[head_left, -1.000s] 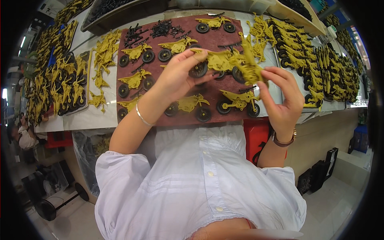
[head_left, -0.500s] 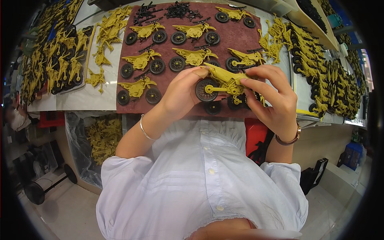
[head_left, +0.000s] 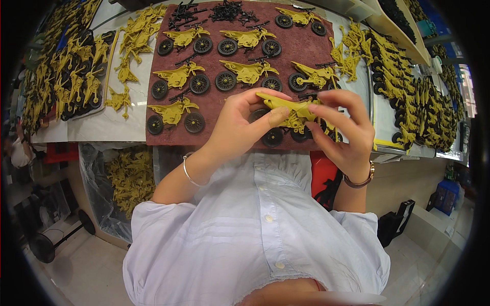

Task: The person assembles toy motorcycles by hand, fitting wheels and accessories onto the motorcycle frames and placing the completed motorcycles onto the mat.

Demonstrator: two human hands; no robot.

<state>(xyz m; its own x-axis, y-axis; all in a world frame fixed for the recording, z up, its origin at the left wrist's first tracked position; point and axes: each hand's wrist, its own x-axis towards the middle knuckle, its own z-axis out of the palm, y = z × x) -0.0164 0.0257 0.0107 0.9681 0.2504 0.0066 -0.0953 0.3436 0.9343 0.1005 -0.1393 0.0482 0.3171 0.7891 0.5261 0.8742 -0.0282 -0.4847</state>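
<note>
Between my two hands, over the near edge of the maroon cloth, is a yellow toy motorcycle (head_left: 293, 113). My left hand (head_left: 240, 122) grips its rear part, the thumb pressed along the yellow body and the fingers behind; the hand covers much of the rear wheel. My right hand (head_left: 349, 120) pinches the front end by the handlebar area, thumb below and index finger above. What exactly those fingertips hold is partly hidden. Just beneath, a black wheel (head_left: 272, 137) of another toy motorcycle shows on the cloth.
Several yellow toy motorcycles (head_left: 173, 113) lie in rows on the maroon cloth (head_left: 214, 109). Black handlebar parts (head_left: 227, 13) are heaped at its far edge. Loose yellow parts (head_left: 352, 51) flank the cloth, with crowded rows of motorcycles (head_left: 84, 74) beyond. A plastic-lined bin (head_left: 94, 173) stands below left.
My left hand has shifted its grip, bringing the thumb across the motorcycle's side and over the rear wheel. The motorcycle has turned slightly, while my right hand stays at its front.
</note>
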